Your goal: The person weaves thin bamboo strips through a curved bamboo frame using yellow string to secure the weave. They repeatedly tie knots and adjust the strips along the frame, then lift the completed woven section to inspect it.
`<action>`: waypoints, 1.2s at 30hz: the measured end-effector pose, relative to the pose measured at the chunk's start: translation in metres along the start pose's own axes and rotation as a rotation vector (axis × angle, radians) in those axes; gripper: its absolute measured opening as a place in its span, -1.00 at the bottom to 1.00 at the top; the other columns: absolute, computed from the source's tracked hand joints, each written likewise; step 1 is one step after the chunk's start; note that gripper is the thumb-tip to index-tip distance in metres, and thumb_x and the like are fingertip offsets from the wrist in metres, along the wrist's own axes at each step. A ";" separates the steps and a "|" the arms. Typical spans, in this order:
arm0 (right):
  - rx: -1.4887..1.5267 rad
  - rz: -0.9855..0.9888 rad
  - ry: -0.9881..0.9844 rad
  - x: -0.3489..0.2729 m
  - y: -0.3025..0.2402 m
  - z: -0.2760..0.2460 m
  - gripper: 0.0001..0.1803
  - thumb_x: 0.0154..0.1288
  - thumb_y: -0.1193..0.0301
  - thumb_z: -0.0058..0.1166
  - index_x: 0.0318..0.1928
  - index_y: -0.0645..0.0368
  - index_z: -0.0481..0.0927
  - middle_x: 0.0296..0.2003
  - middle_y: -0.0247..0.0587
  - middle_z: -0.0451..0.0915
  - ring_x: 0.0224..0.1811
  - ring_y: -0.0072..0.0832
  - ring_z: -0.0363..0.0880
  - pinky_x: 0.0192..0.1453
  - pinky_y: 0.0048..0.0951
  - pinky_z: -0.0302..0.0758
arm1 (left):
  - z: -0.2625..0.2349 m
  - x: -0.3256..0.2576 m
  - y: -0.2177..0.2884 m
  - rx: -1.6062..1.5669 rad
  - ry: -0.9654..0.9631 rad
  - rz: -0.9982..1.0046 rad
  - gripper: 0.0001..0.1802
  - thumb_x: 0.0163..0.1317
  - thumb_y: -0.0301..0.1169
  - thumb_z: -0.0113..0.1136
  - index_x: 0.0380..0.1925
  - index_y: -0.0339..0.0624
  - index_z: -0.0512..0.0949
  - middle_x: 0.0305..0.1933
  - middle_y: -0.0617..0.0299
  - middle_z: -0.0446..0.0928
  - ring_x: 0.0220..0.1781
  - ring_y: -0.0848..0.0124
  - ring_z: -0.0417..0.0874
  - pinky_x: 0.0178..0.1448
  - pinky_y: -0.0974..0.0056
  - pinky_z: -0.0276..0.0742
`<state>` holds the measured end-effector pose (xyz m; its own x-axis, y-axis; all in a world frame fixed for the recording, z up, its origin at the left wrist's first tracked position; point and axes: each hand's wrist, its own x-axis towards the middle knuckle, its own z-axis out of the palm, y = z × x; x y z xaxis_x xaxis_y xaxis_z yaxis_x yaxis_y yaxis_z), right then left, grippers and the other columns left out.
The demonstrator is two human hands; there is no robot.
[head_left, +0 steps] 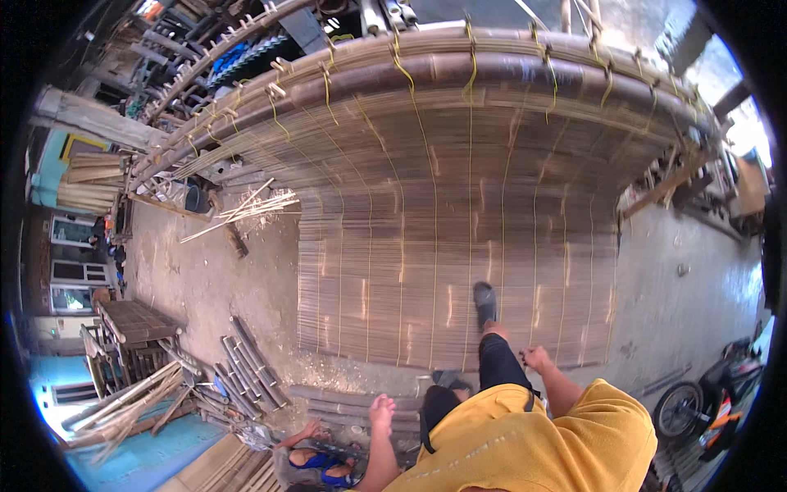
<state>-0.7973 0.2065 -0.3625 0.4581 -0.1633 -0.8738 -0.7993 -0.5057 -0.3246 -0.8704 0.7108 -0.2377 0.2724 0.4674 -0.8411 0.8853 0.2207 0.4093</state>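
My left hand (382,412) hangs in the air near the lower middle, its fingers loosely stretched and holding nothing visible. On the other side my right hand (537,359) is also raised off everything, fingers half curled with gaps between them. Below both spreads a long brown blind of thin bamboo slats (459,254), tied with several lengthwise yellow cords. Its near part lies flat on the floor, and its far part slopes up to a thick bamboo pole (443,72). One of my feet, in a dark sock (484,302), stands on the slats; neither hand touches them.
Loose pale sticks (250,211) and shavings lie left of the blind. Dark bamboo poles (250,369) rest on the floor near a low bamboo bench (139,321). Another person's arm (305,435) shows at lower left. A motorcycle (689,406) stands at right.
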 end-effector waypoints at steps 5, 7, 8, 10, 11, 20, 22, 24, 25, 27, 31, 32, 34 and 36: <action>-0.568 -0.435 -0.009 0.082 -0.101 -0.104 -0.64 0.39 0.14 0.00 -0.14 0.09 0.74 -0.36 -0.06 0.73 -0.24 -0.17 0.72 -0.05 -0.19 0.62 | 0.084 -0.013 0.087 -0.126 0.051 0.022 -0.66 0.47 -0.22 0.10 0.13 -0.12 0.55 -0.14 0.23 0.66 -0.22 0.46 0.63 -0.16 0.35 0.54; -0.346 -0.347 0.085 0.100 -0.172 -0.146 -0.63 0.42 0.11 -0.03 -0.06 0.04 0.74 -0.31 -0.03 0.74 -0.19 -0.02 0.72 0.00 -0.14 0.63 | 0.106 -0.014 0.108 -0.098 0.006 0.045 -0.68 0.46 -0.24 0.11 0.09 -0.13 0.57 -0.19 0.24 0.65 -0.26 0.47 0.62 -0.19 0.35 0.54; -0.193 -0.379 0.130 0.079 -0.229 -0.178 -0.64 0.44 0.14 -0.03 -0.07 0.06 0.73 -0.33 -0.06 0.74 -0.24 -0.07 0.73 -0.05 -0.17 0.63 | 0.121 -0.016 0.116 -0.049 0.009 0.018 -0.71 0.47 -0.25 0.10 0.04 -0.17 0.59 -0.26 0.27 0.63 -0.30 0.47 0.60 -0.22 0.35 0.54; 0.243 -0.499 0.132 0.106 -0.275 -0.223 -0.68 0.45 0.25 0.03 -0.11 0.26 0.69 -0.35 -0.14 0.70 -0.35 -0.44 0.64 -0.16 -0.33 0.62 | 0.135 -0.012 0.132 0.002 -0.081 0.066 -0.73 0.47 -0.27 0.09 0.01 -0.18 0.60 -0.30 0.27 0.62 -0.31 0.48 0.60 -0.22 0.35 0.55; 0.323 -0.520 0.100 0.097 -0.311 -0.244 -0.69 0.47 0.29 0.04 -0.05 0.29 0.67 -0.32 -0.19 0.68 -0.36 -0.50 0.61 -0.19 -0.41 0.61 | 0.137 0.000 0.131 0.024 -0.108 0.087 -0.73 0.47 -0.28 0.08 -0.01 -0.18 0.60 -0.32 0.27 0.62 -0.32 0.48 0.59 -0.23 0.35 0.55; 0.193 -0.534 0.155 0.107 -0.367 -0.274 -0.67 0.46 0.22 0.09 -0.05 0.25 0.68 -0.33 -0.25 0.67 -0.39 -0.53 0.62 -0.29 -0.43 0.57 | 0.153 0.072 0.251 0.009 -0.051 0.015 -0.80 0.46 -0.24 0.07 -0.09 -0.06 0.55 -0.39 0.29 0.57 -0.39 0.49 0.60 -0.48 0.38 0.42; 0.192 -0.332 0.161 0.100 -0.349 -0.253 -0.64 0.47 0.19 0.07 -0.05 0.25 0.69 -0.37 -0.22 0.67 -0.37 -0.51 0.64 -0.29 -0.40 0.58 | 0.148 0.110 0.262 -0.006 -0.070 0.045 -0.75 0.46 -0.20 0.06 -0.01 -0.05 0.54 -0.32 0.29 0.61 -0.32 0.49 0.62 -0.43 0.38 0.45; 0.030 -0.272 0.141 0.110 -0.297 -0.232 -0.58 0.44 0.13 0.07 -0.01 0.24 0.69 -0.31 -0.11 0.70 -0.25 -0.35 0.67 -0.15 -0.31 0.58 | 0.159 0.115 0.289 -0.212 -0.031 0.026 -0.68 0.47 -0.16 0.07 0.08 -0.05 0.53 -0.24 0.29 0.63 -0.26 0.50 0.63 -0.35 0.38 0.47; -0.095 -0.232 0.110 0.120 -0.264 -0.226 -0.53 0.39 0.07 0.08 0.03 0.21 0.68 -0.25 -0.02 0.73 -0.14 -0.18 0.70 -0.02 -0.25 0.58 | 0.162 0.106 0.307 -0.218 -0.052 0.039 -0.65 0.47 -0.14 0.08 0.10 -0.05 0.53 -0.22 0.29 0.64 -0.25 0.50 0.63 -0.32 0.38 0.47; -0.236 -0.205 0.070 0.123 -0.250 -0.214 -0.45 0.31 0.01 0.12 0.08 0.18 0.67 -0.16 0.08 0.74 0.01 -0.02 0.70 0.13 -0.18 0.57 | 0.166 0.096 0.343 -0.178 -0.081 0.101 -0.63 0.47 -0.12 0.09 0.12 -0.05 0.53 -0.20 0.30 0.64 -0.25 0.50 0.63 -0.29 0.39 0.46; -0.303 -0.207 0.069 0.097 -0.261 -0.212 -0.40 0.17 -0.02 0.25 0.08 0.15 0.68 -0.06 0.12 0.71 0.12 0.00 0.65 0.20 -0.18 0.53 | 0.174 0.117 0.361 -0.106 -0.128 0.154 -0.64 0.46 -0.14 0.11 0.13 -0.05 0.53 -0.18 0.29 0.65 -0.26 0.48 0.63 -0.30 0.38 0.46; -0.283 -0.245 0.065 0.097 -0.265 -0.217 -0.41 0.17 -0.01 0.25 0.08 0.15 0.68 -0.05 0.13 0.70 0.12 -0.01 0.65 0.19 -0.19 0.53 | 0.175 0.120 0.359 -0.121 -0.130 0.153 -0.64 0.46 -0.15 0.12 0.13 -0.06 0.53 -0.18 0.28 0.65 -0.26 0.48 0.63 -0.31 0.38 0.46; -0.242 -0.329 0.057 0.102 -0.278 -0.228 -0.42 0.17 0.01 0.27 0.08 0.15 0.68 -0.03 0.14 0.69 0.12 -0.03 0.65 0.19 -0.20 0.53 | 0.179 0.123 0.347 -0.179 -0.107 0.035 -0.63 0.45 -0.17 0.12 0.15 -0.07 0.51 -0.19 0.27 0.65 -0.27 0.46 0.62 -0.33 0.35 0.47; -0.191 -0.442 0.057 0.116 -0.309 -0.244 -0.43 0.17 0.03 0.28 0.08 0.16 0.69 -0.01 0.15 0.69 0.12 -0.04 0.66 0.18 -0.21 0.53 | 0.187 0.138 0.346 -0.185 -0.108 -0.013 -0.62 0.44 -0.18 0.13 0.16 -0.08 0.49 -0.22 0.24 0.64 -0.30 0.45 0.62 -0.34 0.33 0.48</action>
<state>-0.4023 0.1379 -0.2749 0.7626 0.0584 -0.6442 -0.4400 -0.6831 -0.5829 -0.4559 0.6913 -0.2789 0.3091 0.3711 -0.8756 0.8075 0.3839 0.4478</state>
